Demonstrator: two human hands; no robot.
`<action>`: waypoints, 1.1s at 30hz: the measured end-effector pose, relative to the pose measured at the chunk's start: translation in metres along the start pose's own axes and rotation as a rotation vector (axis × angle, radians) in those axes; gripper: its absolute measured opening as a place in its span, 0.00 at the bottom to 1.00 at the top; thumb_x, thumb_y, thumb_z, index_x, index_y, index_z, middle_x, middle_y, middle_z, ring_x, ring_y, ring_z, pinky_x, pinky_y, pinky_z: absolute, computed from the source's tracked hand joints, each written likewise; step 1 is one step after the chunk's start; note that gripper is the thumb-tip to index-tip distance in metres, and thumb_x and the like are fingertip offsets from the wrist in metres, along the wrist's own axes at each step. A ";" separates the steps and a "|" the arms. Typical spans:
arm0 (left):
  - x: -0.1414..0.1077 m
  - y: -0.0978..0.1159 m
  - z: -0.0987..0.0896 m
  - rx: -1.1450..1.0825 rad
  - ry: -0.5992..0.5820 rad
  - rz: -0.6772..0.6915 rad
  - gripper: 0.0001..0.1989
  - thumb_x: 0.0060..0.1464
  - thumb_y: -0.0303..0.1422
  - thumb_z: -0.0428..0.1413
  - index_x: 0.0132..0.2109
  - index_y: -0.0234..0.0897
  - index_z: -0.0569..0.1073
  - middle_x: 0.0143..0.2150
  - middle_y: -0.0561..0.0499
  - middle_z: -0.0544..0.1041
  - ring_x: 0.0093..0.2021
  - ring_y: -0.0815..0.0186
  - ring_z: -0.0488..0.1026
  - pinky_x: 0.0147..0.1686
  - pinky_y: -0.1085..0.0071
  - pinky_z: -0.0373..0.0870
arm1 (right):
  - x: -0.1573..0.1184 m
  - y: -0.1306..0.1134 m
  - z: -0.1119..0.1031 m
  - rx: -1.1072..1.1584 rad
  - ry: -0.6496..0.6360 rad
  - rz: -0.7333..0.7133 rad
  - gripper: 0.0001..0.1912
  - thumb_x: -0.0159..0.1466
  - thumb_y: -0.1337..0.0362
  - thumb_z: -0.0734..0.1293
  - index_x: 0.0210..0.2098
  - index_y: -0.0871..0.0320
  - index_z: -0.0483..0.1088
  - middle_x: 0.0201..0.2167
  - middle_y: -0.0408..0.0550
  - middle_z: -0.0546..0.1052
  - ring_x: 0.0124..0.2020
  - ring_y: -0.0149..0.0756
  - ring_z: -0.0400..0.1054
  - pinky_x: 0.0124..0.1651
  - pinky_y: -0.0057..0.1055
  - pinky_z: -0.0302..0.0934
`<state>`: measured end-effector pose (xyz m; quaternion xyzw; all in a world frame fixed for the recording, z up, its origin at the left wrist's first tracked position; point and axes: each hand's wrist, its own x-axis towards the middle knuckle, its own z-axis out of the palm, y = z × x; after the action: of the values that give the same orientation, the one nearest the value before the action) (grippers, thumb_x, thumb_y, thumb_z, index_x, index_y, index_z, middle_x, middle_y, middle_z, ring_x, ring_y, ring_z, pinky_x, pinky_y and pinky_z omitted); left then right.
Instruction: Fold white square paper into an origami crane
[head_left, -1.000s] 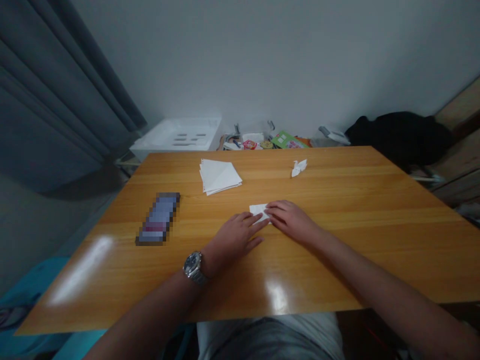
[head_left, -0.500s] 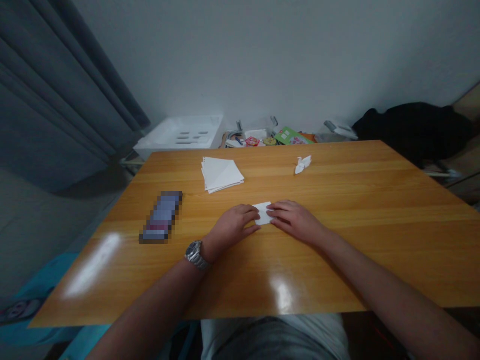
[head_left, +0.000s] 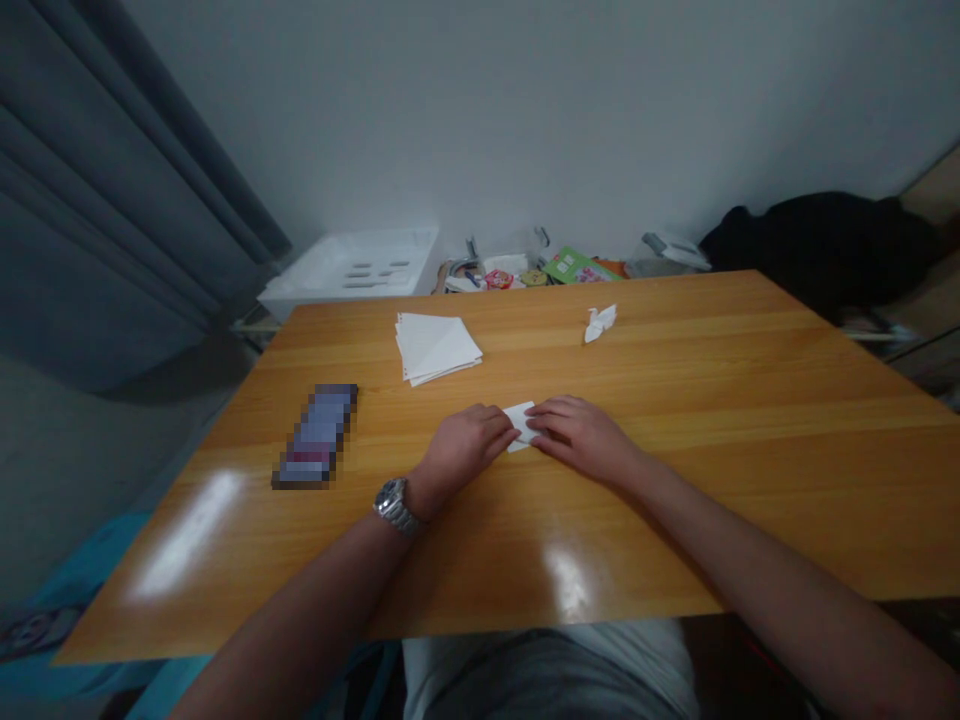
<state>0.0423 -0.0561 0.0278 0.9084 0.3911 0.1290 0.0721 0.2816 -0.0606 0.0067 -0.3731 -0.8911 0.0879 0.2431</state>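
Note:
A small folded piece of white paper (head_left: 520, 415) lies on the wooden table (head_left: 675, 400) in front of me. The fingers of my left hand (head_left: 471, 440) are closed on its left side; a watch (head_left: 396, 505) is on that wrist. From the other side, my right hand (head_left: 581, 435) has its fingertips pressed together on the paper's right edge. Both hands rest low over the tabletop, and the fingers cover part of the paper. Farther back stands a white folded paper crane (head_left: 600, 323).
A stack of white paper sheets (head_left: 436, 348) lies beyond my left hand. Farther left is a phone (head_left: 316, 436), its screen blurred. Behind the table's back edge are a white tray (head_left: 352, 262), a green booklet (head_left: 579, 266) and a dark cloth (head_left: 817, 245).
My left fingers have drawn together and shifted over the paper, with the thumb now tucked in. The paper shows a slightly different, more slanted outline. The view has shifted slightly.

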 end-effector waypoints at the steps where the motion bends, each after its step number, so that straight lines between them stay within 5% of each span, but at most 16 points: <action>1: 0.000 0.000 0.000 -0.001 -0.001 -0.002 0.17 0.70 0.40 0.47 0.42 0.37 0.76 0.39 0.47 0.78 0.41 0.61 0.74 0.39 0.67 0.69 | 0.000 0.000 0.000 0.004 0.000 0.000 0.10 0.69 0.61 0.67 0.46 0.57 0.78 0.50 0.53 0.80 0.51 0.45 0.73 0.54 0.44 0.67; 9: -0.007 -0.012 -0.001 -0.132 -0.026 0.144 0.11 0.65 0.41 0.56 0.47 0.40 0.76 0.49 0.48 0.77 0.50 0.60 0.73 0.51 0.66 0.69 | 0.000 0.004 0.000 0.039 -0.004 -0.002 0.09 0.69 0.63 0.66 0.46 0.57 0.77 0.51 0.52 0.80 0.52 0.44 0.72 0.56 0.44 0.66; 23: 0.000 -0.004 -0.001 -0.144 -0.007 -0.003 0.10 0.69 0.36 0.49 0.43 0.36 0.73 0.42 0.47 0.76 0.42 0.61 0.73 0.43 0.67 0.70 | 0.001 0.000 0.004 -0.006 0.006 -0.001 0.11 0.67 0.58 0.69 0.45 0.58 0.76 0.50 0.53 0.80 0.51 0.46 0.72 0.55 0.45 0.66; 33: 0.000 -0.007 0.010 -0.230 0.083 0.043 0.08 0.67 0.36 0.52 0.42 0.37 0.73 0.46 0.45 0.75 0.46 0.60 0.72 0.49 0.63 0.70 | 0.001 0.003 0.005 0.015 0.025 0.002 0.09 0.69 0.60 0.67 0.44 0.56 0.77 0.49 0.51 0.80 0.51 0.45 0.73 0.55 0.44 0.66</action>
<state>0.0399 -0.0517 0.0168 0.8963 0.3567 0.2119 0.1566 0.2801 -0.0574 0.0014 -0.3730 -0.8870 0.0904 0.2569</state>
